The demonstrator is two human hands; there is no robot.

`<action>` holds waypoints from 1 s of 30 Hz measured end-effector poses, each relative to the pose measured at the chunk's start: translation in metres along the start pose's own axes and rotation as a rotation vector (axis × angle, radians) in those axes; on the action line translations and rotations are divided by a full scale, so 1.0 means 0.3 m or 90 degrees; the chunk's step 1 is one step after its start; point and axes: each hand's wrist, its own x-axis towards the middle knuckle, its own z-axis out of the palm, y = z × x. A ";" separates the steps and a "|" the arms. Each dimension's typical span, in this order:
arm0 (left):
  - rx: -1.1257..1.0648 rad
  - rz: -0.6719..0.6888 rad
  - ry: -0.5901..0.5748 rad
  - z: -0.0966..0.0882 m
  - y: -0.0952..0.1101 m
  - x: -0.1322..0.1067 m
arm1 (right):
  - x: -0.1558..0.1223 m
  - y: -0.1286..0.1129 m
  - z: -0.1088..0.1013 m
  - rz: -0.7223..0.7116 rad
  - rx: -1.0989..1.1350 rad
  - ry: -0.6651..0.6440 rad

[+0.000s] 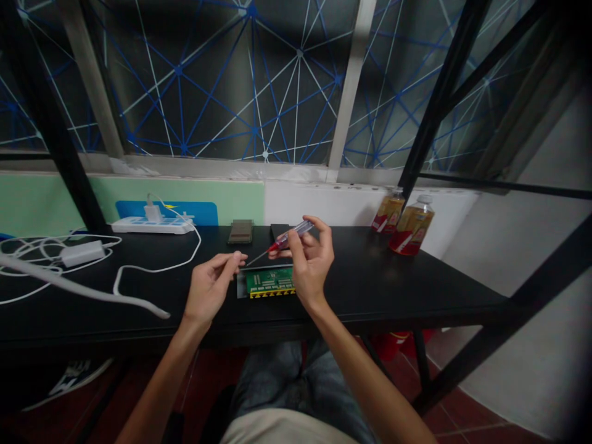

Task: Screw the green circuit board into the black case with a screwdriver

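My right hand (312, 262) is closed round the clear and red handle of a screwdriver (290, 237). Its thin shaft slants down and left toward the fingertips of my left hand (213, 283). Thumb and fingers of that hand are pinched together close to the screwdriver tip; whatever they hold, if anything, is too small to make out. Below both hands a green circuit board (271, 280) with a yellow-and-black strip along its near edge lies on the black table. My right hand covers the board's right end.
Behind the board lies a dark flat rectangular thing (241, 231). A white power strip (152, 225) with a plugged-in charger sits at the back left. White cables and an adapter (83, 253) spread over the left side. Two bottles (413, 226) of amber drink stand at the back right.
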 end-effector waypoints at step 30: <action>0.498 0.162 -0.296 -0.052 -0.027 0.015 | 0.053 0.108 -0.023 -0.066 -0.219 -0.234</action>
